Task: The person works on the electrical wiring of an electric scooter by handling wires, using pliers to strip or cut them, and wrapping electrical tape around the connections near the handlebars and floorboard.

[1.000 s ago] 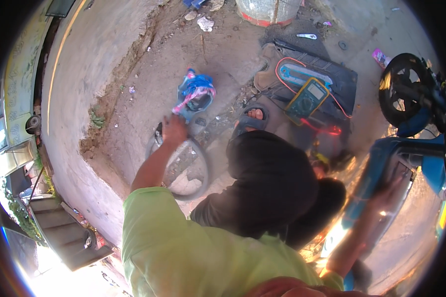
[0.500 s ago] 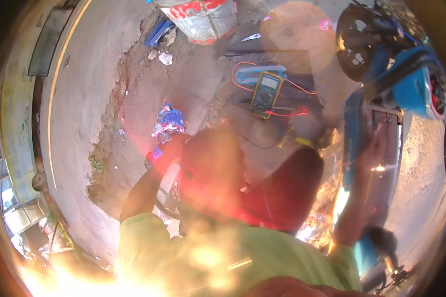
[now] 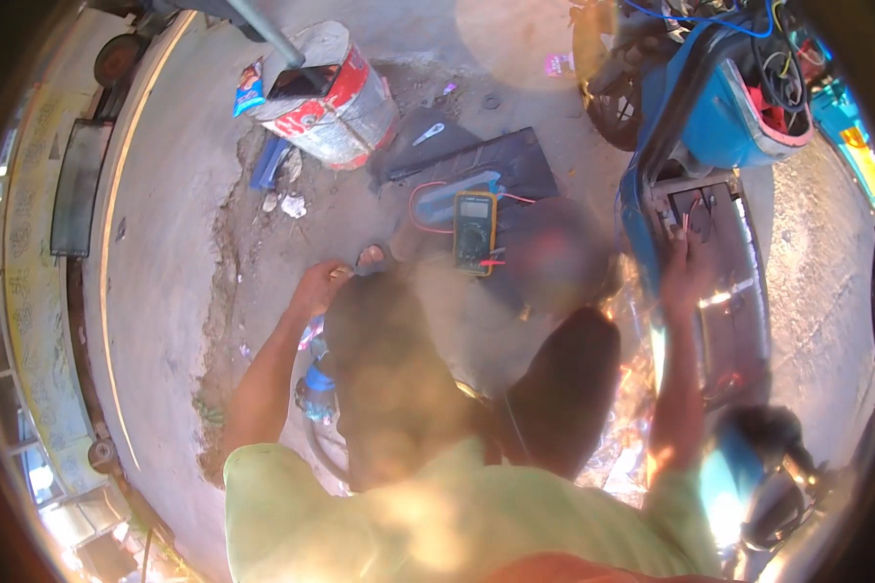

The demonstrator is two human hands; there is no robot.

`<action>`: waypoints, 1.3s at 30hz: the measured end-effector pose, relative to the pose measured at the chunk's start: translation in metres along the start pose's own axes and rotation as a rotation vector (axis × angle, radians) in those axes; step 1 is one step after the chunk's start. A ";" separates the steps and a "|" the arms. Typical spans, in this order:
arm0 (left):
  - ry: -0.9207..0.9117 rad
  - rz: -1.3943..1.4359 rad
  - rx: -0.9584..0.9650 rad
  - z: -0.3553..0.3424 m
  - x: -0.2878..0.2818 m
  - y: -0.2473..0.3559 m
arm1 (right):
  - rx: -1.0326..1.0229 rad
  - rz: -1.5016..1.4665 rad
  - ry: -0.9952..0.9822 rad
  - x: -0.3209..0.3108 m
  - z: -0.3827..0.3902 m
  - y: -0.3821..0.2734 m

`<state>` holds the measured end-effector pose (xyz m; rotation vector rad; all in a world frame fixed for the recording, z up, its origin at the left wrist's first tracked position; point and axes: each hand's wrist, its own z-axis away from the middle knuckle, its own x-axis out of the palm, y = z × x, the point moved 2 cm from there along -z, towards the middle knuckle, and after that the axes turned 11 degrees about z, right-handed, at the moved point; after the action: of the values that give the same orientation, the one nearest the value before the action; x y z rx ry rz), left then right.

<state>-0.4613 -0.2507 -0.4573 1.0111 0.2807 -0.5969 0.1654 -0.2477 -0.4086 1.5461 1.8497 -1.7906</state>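
My left hand is ahead of my left knee, low over the ground, fingers pinched together. A small tan bit shows at its fingertips, too small to name. On the right, my right hand is at the edge of the blue vehicle's footboard, closed on thin reddish wires that stick up past the fingers. Between the hands, farther off, a yellow-edged multimeter lies face up, its red lead looping around a light-blue, flat object.
A dark padded panel lies under the multimeter area. Behind it stands a red and white bucket with a blue packet at its rim. The vehicle's blue front body rises at the far right, loose cables above. Glare blurs parts.
The whole view has shifted. My left hand has moved forward, away from the shiny blue and purple crumpled wrapper. My right hand now shows clearly with wires at the footboard's edge.
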 end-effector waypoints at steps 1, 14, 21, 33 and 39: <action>-0.010 -0.015 -0.014 -0.010 0.003 0.010 | -0.015 0.038 -0.010 -0.001 0.001 -0.002; -0.530 0.045 0.202 -0.230 0.068 0.085 | 0.001 0.155 0.047 0.022 0.007 0.032; -0.639 -0.271 0.555 -0.374 0.121 0.162 | 0.395 0.034 -0.082 0.027 -0.003 0.003; -0.777 -0.460 0.653 -0.497 0.186 0.096 | 0.244 0.233 -0.102 -0.022 0.066 -0.083; -0.868 -0.476 0.658 -0.504 0.206 0.098 | 0.545 0.579 -0.409 -0.093 0.236 -0.180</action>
<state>-0.2125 0.1501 -0.7468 1.2068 -0.4972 -1.5601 -0.0443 -0.4456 -0.2913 1.4852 0.6643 -2.1642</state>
